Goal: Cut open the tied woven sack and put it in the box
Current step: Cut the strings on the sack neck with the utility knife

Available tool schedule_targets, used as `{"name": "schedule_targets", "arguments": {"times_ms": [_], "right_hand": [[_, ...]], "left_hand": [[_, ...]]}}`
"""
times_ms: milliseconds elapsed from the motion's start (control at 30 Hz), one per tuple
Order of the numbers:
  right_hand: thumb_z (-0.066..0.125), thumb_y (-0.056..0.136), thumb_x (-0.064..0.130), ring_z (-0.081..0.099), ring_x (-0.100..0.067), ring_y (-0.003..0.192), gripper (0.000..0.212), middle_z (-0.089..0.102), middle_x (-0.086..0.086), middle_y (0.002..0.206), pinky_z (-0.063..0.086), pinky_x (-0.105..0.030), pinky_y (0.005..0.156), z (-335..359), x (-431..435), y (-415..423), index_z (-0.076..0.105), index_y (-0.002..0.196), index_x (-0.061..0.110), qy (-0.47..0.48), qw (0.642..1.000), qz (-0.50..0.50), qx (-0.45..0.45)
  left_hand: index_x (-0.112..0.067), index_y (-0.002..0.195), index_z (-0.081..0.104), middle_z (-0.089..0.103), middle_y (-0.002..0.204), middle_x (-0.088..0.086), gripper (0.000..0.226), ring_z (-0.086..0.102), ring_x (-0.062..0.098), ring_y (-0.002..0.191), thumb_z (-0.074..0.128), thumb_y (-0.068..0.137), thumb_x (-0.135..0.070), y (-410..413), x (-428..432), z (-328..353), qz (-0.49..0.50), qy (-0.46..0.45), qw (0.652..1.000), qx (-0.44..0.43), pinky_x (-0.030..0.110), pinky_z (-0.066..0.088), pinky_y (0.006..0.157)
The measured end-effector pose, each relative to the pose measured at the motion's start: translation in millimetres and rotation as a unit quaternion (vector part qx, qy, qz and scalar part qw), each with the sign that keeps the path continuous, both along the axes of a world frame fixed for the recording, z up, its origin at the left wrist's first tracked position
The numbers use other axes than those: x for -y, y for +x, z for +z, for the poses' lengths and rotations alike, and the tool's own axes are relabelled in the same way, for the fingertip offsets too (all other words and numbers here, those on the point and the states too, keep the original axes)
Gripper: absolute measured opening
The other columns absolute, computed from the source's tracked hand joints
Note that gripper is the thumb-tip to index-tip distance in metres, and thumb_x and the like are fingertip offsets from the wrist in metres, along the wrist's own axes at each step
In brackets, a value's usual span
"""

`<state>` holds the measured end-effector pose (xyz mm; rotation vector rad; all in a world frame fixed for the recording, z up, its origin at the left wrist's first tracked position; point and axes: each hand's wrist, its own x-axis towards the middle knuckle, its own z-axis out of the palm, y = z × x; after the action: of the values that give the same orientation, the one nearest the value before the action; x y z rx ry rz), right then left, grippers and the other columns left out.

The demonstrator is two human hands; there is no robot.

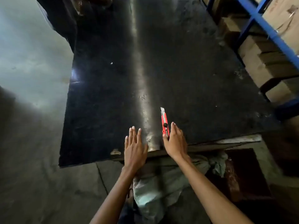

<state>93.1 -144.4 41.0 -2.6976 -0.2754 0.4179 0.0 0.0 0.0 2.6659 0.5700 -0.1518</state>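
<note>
Both hands, left hand [135, 149] and right hand [174, 143], hover with fingers [133, 133] straight, gripping nothing, over the dark surface [105, 102], the right beside the red cutter [164, 122], seemingly to take it, while the woven sack [161, 191] lies on the floor below

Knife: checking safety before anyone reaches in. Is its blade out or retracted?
Out. A pale blade sticks past the far end of the red knife, which lies on the table by the right hand.

The knife [165, 122] lies on the table [105, 94] near its front edge; sack [161, 183] below, left of the box [247, 172].
</note>
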Motion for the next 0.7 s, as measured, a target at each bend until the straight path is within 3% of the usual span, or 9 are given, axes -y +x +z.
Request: {"name": "schedule_targets", "arguments": {"times_ms": [167, 333, 467, 700], "right_hand": [[0.060, 0.096, 0.040, 0.047, -0.032, 0.132, 0.071, 0.048, -0.013, 0.146, 0.046, -0.042, 0.103, -36.9, -44.4, 42.4, 0.036, 0.154, 0.006, -0.057, 0.992, -0.111, -0.016], [0.063, 0.095, 0.035, 0.053, -0.030, 0.121, 0.037, 0.056, -0.009, 0.127, 0.051, -0.043, 0.092, -61.7, -59.1, 63.5, 0.058, 0.124, 0.012, -0.087, 0.984, -0.154, -0.007], [0.069, 0.092, 0.027, 0.056, -0.028, 0.117, 0.027, 0.059, -0.008, 0.119, 0.055, -0.042, 0.086, -67.0, -63.3, 72.2, 0.060, 0.110, 0.010, -0.045, 0.980, -0.196, -0.014], [0.068, 0.093, 0.028, 0.055, -0.028, 0.119, 0.030, 0.059, -0.010, 0.122, 0.056, -0.043, 0.087, -66.8, -66.6, 74.5, 0.058, 0.112, 0.008, -0.063, 0.979, -0.194, -0.026]], "left_hand": [[-0.014, 0.164, 0.012, -0.002, 0.172, 0.010, 0.068, -0.006, 0.023, 0.160, 0.032, 0.105, -0.040, 56.8, -36.3, -51.9, -0.001, 0.027, 0.999, -0.022, 0.048, 0.008, 0.130], [-0.016, 0.165, 0.010, 0.000, 0.173, 0.010, 0.067, 0.000, 0.025, 0.160, 0.029, 0.105, -0.041, 66.1, -37.6, -84.8, -0.005, 0.070, 0.998, 0.002, 0.050, 0.008, 0.129], [-0.016, 0.165, 0.006, -0.004, 0.173, 0.010, 0.070, -0.002, 0.026, 0.160, 0.028, 0.104, -0.041, 67.8, -35.5, -90.5, -0.003, 0.084, 0.996, -0.001, 0.052, 0.007, 0.128], [-0.017, 0.165, 0.007, -0.001, 0.173, 0.011, 0.071, -0.002, 0.026, 0.160, 0.032, 0.103, -0.040, 69.2, -34.4, -87.4, 0.005, 0.085, 0.996, -0.013, 0.052, 0.008, 0.128]]}}
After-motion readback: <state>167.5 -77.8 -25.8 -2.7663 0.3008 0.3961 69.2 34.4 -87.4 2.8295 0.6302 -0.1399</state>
